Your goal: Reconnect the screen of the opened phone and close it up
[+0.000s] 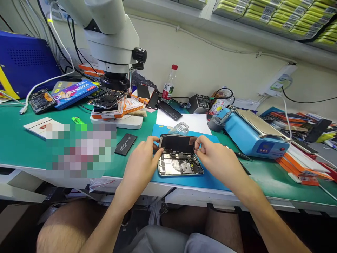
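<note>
An opened phone (181, 166) lies on the blue mat (210, 179), its inner parts facing up. Its screen (176, 143) is tilted up along the far side, dark inner face toward me. My left hand (142, 156) grips the screen's left end between thumb and fingers. At the right end, my right hand (210, 151) has its fingertips pinched at the screen's edge; exactly what lies between them is partly hidden. A black phone battery (125, 144) lies left of my left hand. Behind the screen sits a clear round container (180, 128).
A microscope (113, 45) rises at the back left, over a stack of phone parts and boxes (116, 109). On the right stands a blue heating-plate machine (252, 130), with a pointed tool (243, 155) before it. A bottle (170, 84) stands near the wall.
</note>
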`<action>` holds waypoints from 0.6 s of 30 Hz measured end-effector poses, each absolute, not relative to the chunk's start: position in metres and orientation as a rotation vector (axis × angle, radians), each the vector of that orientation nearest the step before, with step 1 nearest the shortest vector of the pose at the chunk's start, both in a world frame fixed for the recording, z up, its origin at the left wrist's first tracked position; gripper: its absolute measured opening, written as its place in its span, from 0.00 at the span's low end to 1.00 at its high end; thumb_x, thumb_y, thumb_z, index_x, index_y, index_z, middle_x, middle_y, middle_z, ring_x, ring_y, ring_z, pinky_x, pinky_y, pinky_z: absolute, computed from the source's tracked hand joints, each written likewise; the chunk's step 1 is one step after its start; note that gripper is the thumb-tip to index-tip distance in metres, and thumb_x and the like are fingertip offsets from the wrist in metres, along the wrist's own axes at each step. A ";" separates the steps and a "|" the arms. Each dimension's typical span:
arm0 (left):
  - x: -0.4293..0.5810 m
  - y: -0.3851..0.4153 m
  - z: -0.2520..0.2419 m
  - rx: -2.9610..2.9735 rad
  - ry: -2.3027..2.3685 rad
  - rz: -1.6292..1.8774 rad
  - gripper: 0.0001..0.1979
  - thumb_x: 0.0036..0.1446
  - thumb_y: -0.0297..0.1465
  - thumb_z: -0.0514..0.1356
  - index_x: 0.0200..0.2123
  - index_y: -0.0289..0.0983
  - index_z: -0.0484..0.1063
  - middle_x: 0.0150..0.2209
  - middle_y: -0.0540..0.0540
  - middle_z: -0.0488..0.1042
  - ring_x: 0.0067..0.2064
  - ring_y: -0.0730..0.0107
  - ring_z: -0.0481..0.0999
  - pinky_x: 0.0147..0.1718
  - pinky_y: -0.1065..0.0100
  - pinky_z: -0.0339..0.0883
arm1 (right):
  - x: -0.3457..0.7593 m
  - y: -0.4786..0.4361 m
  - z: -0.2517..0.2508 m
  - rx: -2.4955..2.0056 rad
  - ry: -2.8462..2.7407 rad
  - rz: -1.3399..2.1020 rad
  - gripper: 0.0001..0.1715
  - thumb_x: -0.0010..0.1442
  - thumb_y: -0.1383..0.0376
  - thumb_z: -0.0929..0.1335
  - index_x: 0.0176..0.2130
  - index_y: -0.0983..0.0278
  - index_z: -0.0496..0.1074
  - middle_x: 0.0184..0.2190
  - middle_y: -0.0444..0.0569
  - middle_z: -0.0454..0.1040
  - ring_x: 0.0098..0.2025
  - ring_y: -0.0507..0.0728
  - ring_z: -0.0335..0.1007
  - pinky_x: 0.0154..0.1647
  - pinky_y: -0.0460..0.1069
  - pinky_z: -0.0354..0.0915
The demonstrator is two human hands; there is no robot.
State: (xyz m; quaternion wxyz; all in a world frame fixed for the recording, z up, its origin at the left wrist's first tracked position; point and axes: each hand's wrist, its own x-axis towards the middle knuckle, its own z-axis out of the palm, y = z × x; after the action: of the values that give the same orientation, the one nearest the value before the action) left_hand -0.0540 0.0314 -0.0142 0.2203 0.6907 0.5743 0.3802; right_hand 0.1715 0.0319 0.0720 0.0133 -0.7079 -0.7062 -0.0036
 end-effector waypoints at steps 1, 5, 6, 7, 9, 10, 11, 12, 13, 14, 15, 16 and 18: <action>-0.054 0.031 -0.014 1.923 1.586 1.048 0.08 0.73 0.29 0.62 0.52 0.42 0.69 0.40 0.49 0.79 0.44 0.56 0.79 0.39 0.61 0.64 | 0.169 0.031 0.070 -2.217 -2.202 -0.011 0.08 0.70 0.65 0.62 0.45 0.56 0.70 0.34 0.43 0.81 0.31 0.57 0.71 0.33 0.51 0.48; -0.053 0.031 -0.015 1.982 1.586 1.043 0.08 0.74 0.28 0.61 0.52 0.41 0.67 0.39 0.49 0.78 0.44 0.55 0.79 0.38 0.61 0.65 | 0.161 0.028 0.062 -2.237 -2.230 -0.004 0.09 0.70 0.66 0.63 0.47 0.56 0.70 0.34 0.44 0.81 0.35 0.58 0.75 0.32 0.51 0.45; -0.052 0.031 -0.015 1.997 1.592 1.044 0.08 0.73 0.28 0.61 0.52 0.41 0.67 0.39 0.49 0.78 0.44 0.55 0.79 0.38 0.61 0.65 | 0.160 0.028 0.060 -2.237 -2.238 -0.003 0.09 0.70 0.66 0.63 0.48 0.57 0.70 0.35 0.44 0.82 0.37 0.59 0.76 0.32 0.51 0.45; -0.052 0.030 -0.015 2.011 1.599 1.047 0.08 0.73 0.28 0.61 0.52 0.41 0.67 0.39 0.48 0.78 0.44 0.55 0.79 0.38 0.61 0.65 | 0.159 0.028 0.059 -2.237 -2.244 -0.002 0.10 0.70 0.66 0.63 0.48 0.57 0.69 0.36 0.44 0.82 0.38 0.59 0.77 0.32 0.51 0.45; -0.052 0.029 -0.016 2.037 1.604 1.061 0.08 0.73 0.28 0.61 0.51 0.41 0.67 0.38 0.48 0.77 0.44 0.54 0.79 0.39 0.60 0.65 | 0.158 0.029 0.058 -2.242 -2.254 0.001 0.10 0.70 0.66 0.62 0.49 0.57 0.69 0.37 0.44 0.83 0.39 0.59 0.78 0.32 0.51 0.45; -0.052 0.029 -0.016 2.047 1.601 1.068 0.07 0.73 0.28 0.60 0.51 0.42 0.67 0.38 0.48 0.77 0.44 0.54 0.79 0.39 0.60 0.66 | 0.158 0.029 0.058 -2.246 -2.256 0.000 0.10 0.70 0.66 0.62 0.49 0.56 0.69 0.37 0.44 0.83 0.39 0.60 0.78 0.32 0.52 0.45; -0.052 0.029 -0.016 2.053 1.595 1.074 0.07 0.73 0.28 0.60 0.51 0.42 0.66 0.37 0.48 0.77 0.44 0.54 0.79 0.39 0.60 0.66 | 0.157 0.030 0.058 -2.250 -2.259 0.001 0.10 0.70 0.66 0.62 0.49 0.56 0.69 0.37 0.45 0.83 0.40 0.60 0.78 0.32 0.52 0.45; -0.052 0.028 -0.016 2.056 1.591 1.078 0.07 0.73 0.28 0.60 0.51 0.42 0.66 0.37 0.48 0.77 0.44 0.54 0.79 0.39 0.60 0.66 | 0.157 0.030 0.059 -2.255 -2.262 0.000 0.10 0.70 0.66 0.62 0.49 0.56 0.69 0.38 0.45 0.83 0.40 0.60 0.78 0.33 0.52 0.45; -0.053 0.028 -0.017 2.055 1.592 1.079 0.07 0.73 0.27 0.60 0.51 0.42 0.66 0.37 0.49 0.77 0.44 0.54 0.80 0.39 0.60 0.66 | 0.157 0.031 0.059 -2.260 -2.265 0.001 0.10 0.70 0.66 0.62 0.49 0.56 0.69 0.38 0.45 0.83 0.40 0.60 0.79 0.33 0.52 0.45; -0.053 0.028 -0.017 2.053 1.595 1.079 0.07 0.73 0.27 0.60 0.51 0.42 0.66 0.37 0.49 0.77 0.43 0.54 0.80 0.39 0.61 0.66 | 0.156 0.031 0.060 -2.265 -2.269 0.003 0.10 0.70 0.66 0.62 0.49 0.56 0.69 0.38 0.45 0.84 0.41 0.61 0.79 0.33 0.52 0.45; -0.053 0.029 -0.017 2.053 1.599 1.076 0.07 0.73 0.27 0.60 0.51 0.42 0.66 0.37 0.49 0.77 0.43 0.54 0.80 0.38 0.61 0.66 | 0.156 0.031 0.060 -2.269 -2.273 0.006 0.10 0.70 0.66 0.62 0.49 0.56 0.69 0.38 0.46 0.84 0.41 0.61 0.79 0.33 0.52 0.46; -0.053 0.029 -0.017 2.053 1.603 1.075 0.08 0.73 0.27 0.60 0.51 0.42 0.66 0.37 0.49 0.77 0.43 0.54 0.80 0.38 0.61 0.66 | 0.155 0.031 0.060 -2.274 -2.278 0.010 0.10 0.70 0.65 0.62 0.50 0.57 0.69 0.39 0.46 0.84 0.41 0.61 0.79 0.33 0.52 0.46; -0.053 0.029 -0.017 2.051 1.609 1.071 0.08 0.73 0.26 0.60 0.50 0.42 0.66 0.37 0.49 0.77 0.43 0.54 0.80 0.38 0.61 0.66 | 0.155 0.032 0.060 -2.286 -2.285 0.013 0.10 0.71 0.65 0.62 0.50 0.57 0.69 0.39 0.46 0.84 0.42 0.61 0.79 0.33 0.52 0.46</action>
State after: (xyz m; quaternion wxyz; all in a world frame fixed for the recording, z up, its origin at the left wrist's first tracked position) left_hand -0.0529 0.0293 -0.0168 0.1610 0.7182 0.5635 0.3752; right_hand 0.1545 0.0316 0.0605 -0.0453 -0.7067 -0.7061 0.0041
